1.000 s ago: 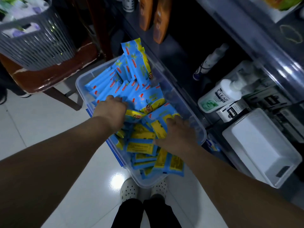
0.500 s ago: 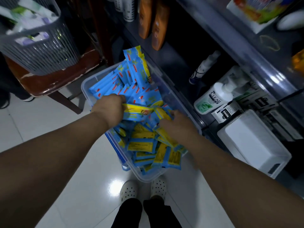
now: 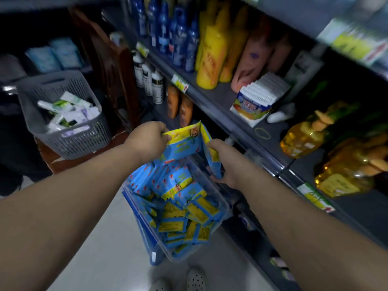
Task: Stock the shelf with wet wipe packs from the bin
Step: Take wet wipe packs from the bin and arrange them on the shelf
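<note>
A clear plastic bin (image 3: 223, 203) with a blue edge stands on the floor below my arms, filled with several blue and yellow wet wipe packs (image 3: 180, 211). My left hand (image 3: 147, 139) grips the top of one blue and yellow pack (image 3: 182, 143), held above the bin. My right hand (image 3: 225, 162) holds another pack (image 3: 212, 156) upright beside it. Both packs hang in front of the dark shelf (image 3: 235, 120) on the right.
The shelf carries blue bottles (image 3: 178, 36), yellow and orange bottles (image 3: 214, 55), a white tissue pack (image 3: 258, 99) and oil bottles (image 3: 306, 137). A grey basket (image 3: 69, 131) of items sits on a wooden chair at left. My feet (image 3: 182, 280) stand on the pale floor.
Both hands have lifted out of the bin, each with a pack. The view has tilted up from the bin to the shelf.
</note>
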A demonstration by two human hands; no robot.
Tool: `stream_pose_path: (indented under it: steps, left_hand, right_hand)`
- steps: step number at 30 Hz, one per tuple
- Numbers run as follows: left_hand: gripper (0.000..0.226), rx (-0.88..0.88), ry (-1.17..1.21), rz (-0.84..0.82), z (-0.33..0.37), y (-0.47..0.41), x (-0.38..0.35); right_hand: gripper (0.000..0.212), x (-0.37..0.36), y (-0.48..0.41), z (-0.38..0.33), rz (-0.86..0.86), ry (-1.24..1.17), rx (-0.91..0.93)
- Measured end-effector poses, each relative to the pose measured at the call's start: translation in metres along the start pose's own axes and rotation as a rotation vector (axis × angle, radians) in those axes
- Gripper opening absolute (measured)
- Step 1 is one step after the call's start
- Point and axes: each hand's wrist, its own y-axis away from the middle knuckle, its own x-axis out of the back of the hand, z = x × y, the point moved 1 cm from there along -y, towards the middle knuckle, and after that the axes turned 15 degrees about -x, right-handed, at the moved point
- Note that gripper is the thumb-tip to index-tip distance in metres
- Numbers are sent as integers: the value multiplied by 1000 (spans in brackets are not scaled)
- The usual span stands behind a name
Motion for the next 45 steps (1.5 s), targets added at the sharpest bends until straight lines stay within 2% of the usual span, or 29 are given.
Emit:
stream_pose_path:
  steps: [5,10,14,23,26,29,32,36,38,40,45]
  left_hand:
    - [19,-45,66,45,40,-5,48]
    - [25,-67,125,63,77,-5,91]
    - [19,-97,169,96,103,-1,120]
    - [16,-196,222,217,163,4,172]
    - [15,-246,230,227,187,6,184]
    - [15,-298,249,253,211,7,193]
    - [16,-338,296,257,239,8,197]
    - [14,-410,352,269,284,10,194]
    - [15,-431,361,264,309,12,191]
    - [16,-452,383,270,335,11,186]
    - [12,-429,578,255,404,5,160]
  right_hand:
    - [23,17,53,-26,-11,-88,70]
    - [42,33,90,-47,-56,-218,113]
    - [54,42,115,-60,-80,-266,170]
    - [60,64,185,-80,-127,-362,339]
    - [53,79,208,-81,-119,-423,384]
    - [40,96,238,-77,-191,-522,442]
    - [46,118,264,-71,-175,-553,522]
    - [42,149,293,-63,-164,-617,599]
    - [44,165,303,-61,-120,-645,596]
    - [37,186,308,-60,-66,-686,614]
    - [27,258,325,-40,105,-752,666]
